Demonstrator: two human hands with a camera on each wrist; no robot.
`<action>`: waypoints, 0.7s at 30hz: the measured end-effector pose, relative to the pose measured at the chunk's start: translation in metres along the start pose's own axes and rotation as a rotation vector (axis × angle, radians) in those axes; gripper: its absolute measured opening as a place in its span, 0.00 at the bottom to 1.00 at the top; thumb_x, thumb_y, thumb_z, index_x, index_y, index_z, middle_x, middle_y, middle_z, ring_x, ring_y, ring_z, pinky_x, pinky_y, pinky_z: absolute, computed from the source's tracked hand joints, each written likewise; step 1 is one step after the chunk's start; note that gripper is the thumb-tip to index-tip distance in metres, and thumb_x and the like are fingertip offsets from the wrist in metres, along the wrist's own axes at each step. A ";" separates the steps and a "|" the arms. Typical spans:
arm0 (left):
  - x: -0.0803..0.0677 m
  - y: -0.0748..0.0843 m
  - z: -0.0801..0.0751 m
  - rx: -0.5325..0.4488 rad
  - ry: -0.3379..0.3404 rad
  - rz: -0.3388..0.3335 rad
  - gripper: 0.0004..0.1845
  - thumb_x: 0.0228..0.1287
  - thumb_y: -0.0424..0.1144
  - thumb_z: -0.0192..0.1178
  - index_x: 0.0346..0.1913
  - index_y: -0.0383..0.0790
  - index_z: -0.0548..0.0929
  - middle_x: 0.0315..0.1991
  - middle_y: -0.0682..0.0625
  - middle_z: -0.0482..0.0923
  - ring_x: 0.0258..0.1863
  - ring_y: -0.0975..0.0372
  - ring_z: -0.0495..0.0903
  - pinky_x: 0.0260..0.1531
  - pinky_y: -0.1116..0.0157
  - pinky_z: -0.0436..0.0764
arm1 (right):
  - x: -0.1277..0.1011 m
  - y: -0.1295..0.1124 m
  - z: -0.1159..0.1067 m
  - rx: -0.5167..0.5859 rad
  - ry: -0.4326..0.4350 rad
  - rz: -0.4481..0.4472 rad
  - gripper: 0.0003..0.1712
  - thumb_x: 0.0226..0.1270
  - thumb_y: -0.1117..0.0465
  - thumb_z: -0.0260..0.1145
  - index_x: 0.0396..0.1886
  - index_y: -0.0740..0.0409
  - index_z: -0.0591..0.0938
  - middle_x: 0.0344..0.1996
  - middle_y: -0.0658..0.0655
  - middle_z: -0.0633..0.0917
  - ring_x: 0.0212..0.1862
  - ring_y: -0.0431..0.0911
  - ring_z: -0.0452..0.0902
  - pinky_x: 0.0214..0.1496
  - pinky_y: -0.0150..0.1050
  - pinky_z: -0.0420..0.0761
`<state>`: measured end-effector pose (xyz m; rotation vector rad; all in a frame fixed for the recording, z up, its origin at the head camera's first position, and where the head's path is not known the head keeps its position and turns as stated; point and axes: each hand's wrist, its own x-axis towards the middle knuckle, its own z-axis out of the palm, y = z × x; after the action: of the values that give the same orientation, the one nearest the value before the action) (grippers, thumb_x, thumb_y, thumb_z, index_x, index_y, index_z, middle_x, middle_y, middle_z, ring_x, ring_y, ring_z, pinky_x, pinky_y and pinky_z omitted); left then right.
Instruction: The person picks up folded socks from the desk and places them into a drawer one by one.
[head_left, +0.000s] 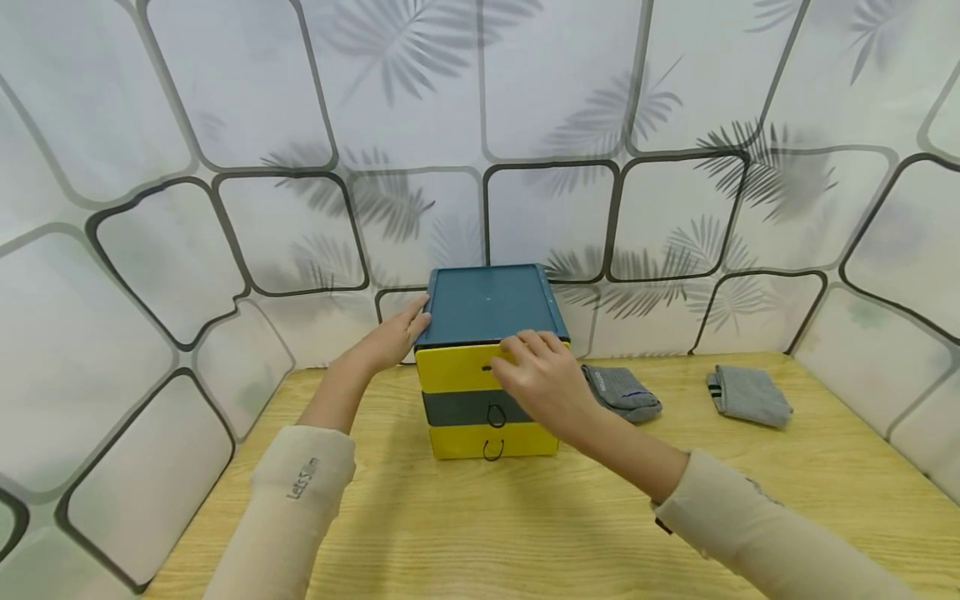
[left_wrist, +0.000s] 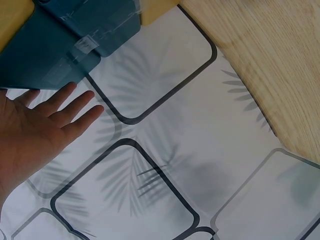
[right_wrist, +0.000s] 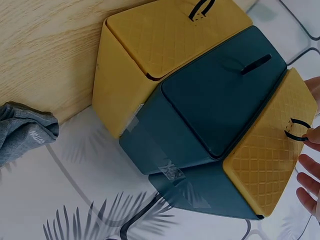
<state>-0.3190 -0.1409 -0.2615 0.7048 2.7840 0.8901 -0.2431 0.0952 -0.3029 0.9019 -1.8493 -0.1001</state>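
Note:
A small drawer box [head_left: 491,300] has a teal top and three stacked drawer fronts, yellow, dark teal and yellow. My left hand [head_left: 393,336] lies along the left upper edge of the box, its fingers extended, as the left wrist view also shows. At the front, my right hand [head_left: 547,379] is at the top yellow drawer [right_wrist: 272,155]. Thumb and finger pinch that drawer's black loop pull [right_wrist: 295,137], while the other fingers lie near the drawer's upper edge. Black loops also hang on the middle drawer [head_left: 450,408] and the bottom yellow drawer [head_left: 457,443].
Right of the box lies a folded dark grey sock bundle [head_left: 622,393] with lettering. Farther right is a lighter grey folded bundle [head_left: 748,396] with dark stripes. Everything stands on a wood-grain table [head_left: 480,525], with a leaf-patterned curtain [head_left: 547,217] behind.

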 end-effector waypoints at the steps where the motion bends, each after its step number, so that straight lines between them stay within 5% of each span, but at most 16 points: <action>1: 0.000 0.000 0.000 -0.002 0.000 0.000 0.29 0.76 0.49 0.28 0.73 0.42 0.38 0.71 0.40 0.40 0.69 0.49 0.41 0.64 0.48 0.46 | 0.000 0.001 0.001 -0.002 0.000 0.000 0.03 0.56 0.63 0.70 0.26 0.56 0.84 0.32 0.56 0.80 0.38 0.51 0.75 0.42 0.42 0.76; 13: 0.000 0.000 0.000 -0.006 -0.007 -0.002 0.30 0.76 0.49 0.28 0.73 0.42 0.37 0.71 0.40 0.39 0.69 0.49 0.41 0.64 0.48 0.46 | -0.006 0.002 0.007 0.018 0.052 -0.022 0.02 0.60 0.63 0.66 0.30 0.57 0.84 0.33 0.57 0.81 0.38 0.52 0.76 0.43 0.42 0.76; 17: 0.000 0.000 0.000 -0.007 -0.012 -0.008 0.29 0.76 0.49 0.28 0.73 0.43 0.37 0.71 0.41 0.39 0.69 0.49 0.41 0.64 0.48 0.46 | -0.023 -0.007 0.011 0.070 0.100 -0.112 0.09 0.67 0.62 0.58 0.32 0.56 0.84 0.32 0.56 0.81 0.36 0.50 0.76 0.40 0.42 0.77; 21: -0.001 0.000 0.000 -0.011 -0.015 -0.009 0.29 0.76 0.50 0.27 0.73 0.44 0.37 0.71 0.41 0.40 0.69 0.48 0.42 0.63 0.47 0.47 | -0.043 -0.019 0.022 0.042 0.048 -0.194 0.16 0.71 0.57 0.51 0.29 0.54 0.83 0.31 0.53 0.81 0.34 0.47 0.76 0.37 0.38 0.77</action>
<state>-0.3181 -0.1419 -0.2613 0.6940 2.7649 0.8947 -0.2429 0.1009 -0.3547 1.1027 -1.7214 -0.1589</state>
